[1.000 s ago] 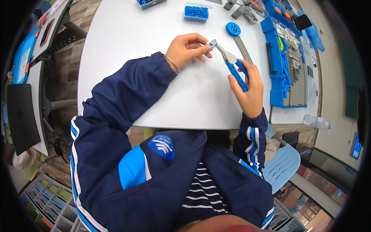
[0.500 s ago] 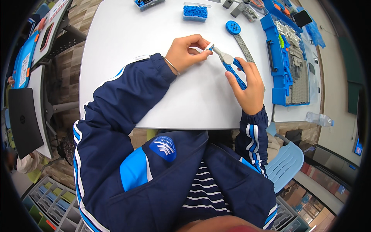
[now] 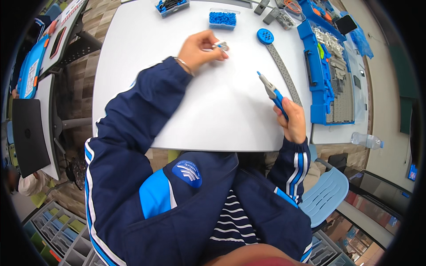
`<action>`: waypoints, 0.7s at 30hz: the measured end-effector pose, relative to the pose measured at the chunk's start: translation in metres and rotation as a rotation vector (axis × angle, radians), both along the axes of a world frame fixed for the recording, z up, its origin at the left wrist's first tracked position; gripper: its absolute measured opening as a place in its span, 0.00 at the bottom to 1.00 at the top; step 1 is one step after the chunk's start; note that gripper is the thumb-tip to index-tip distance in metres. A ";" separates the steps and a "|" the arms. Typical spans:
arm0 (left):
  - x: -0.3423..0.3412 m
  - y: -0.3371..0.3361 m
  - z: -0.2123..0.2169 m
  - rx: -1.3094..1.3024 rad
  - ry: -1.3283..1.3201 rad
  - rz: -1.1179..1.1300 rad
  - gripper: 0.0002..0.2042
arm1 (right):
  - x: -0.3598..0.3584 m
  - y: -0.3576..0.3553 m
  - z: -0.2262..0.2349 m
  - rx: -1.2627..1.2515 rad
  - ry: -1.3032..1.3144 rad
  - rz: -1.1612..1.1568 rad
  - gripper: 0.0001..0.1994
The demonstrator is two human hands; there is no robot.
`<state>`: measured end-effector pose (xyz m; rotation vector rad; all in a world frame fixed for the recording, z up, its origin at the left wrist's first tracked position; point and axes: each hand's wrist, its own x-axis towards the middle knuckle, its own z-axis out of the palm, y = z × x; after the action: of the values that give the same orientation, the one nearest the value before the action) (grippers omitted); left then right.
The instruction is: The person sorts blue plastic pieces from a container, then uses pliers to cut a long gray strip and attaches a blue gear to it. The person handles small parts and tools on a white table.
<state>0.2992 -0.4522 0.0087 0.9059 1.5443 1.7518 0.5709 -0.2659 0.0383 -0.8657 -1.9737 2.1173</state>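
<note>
My left hand [image 3: 199,51], over the far part of the white table, pinches a small white-and-grey building piece [image 3: 220,45], slightly blurred. In my right hand [image 3: 293,120] is a pair of pliers [image 3: 274,94] with blue handles and grey jaws, pointing away from me to the upper left. A small blue peg [image 3: 259,73] shows at the tip of the jaws, apart from the left hand. Between the pliers and the blue case lies a long grey perforated beam [image 3: 284,71] with a round blue wheel-like part [image 3: 265,36] at its far end.
A small clear box of blue pegs [image 3: 222,20] stands at the far side, a box of black and blue parts [image 3: 171,6] left of it. On the right is an open blue case [image 3: 319,102] of grey pieces. Beyond it lies a plastic bottle [image 3: 366,140]; a blue chair [image 3: 326,195] stands below.
My hands have moved apart. The right drew the pliers back toward me with the blue peg at their tip; the left went up and left with the small piece.
</note>
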 end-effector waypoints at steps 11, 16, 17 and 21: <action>-0.006 0.007 -0.010 0.054 -0.155 0.007 0.13 | -0.119 -0.006 0.007 0.773 0.187 -0.087 0.21; -0.034 0.007 -0.002 -0.025 -0.065 0.237 0.05 | -0.161 -0.004 -0.004 0.889 0.208 -0.109 0.22; -0.039 0.007 -0.002 -0.048 0.022 0.278 0.05 | -0.162 -0.004 -0.008 0.915 0.236 -0.097 0.22; -0.056 0.023 -0.004 -0.059 0.484 0.413 0.12 | -0.162 0.000 -0.018 0.983 0.280 -0.099 0.22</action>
<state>0.2429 -0.4297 0.0050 1.0966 2.2130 1.8324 0.4092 -0.2657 0.0200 -0.4185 -2.3149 0.8947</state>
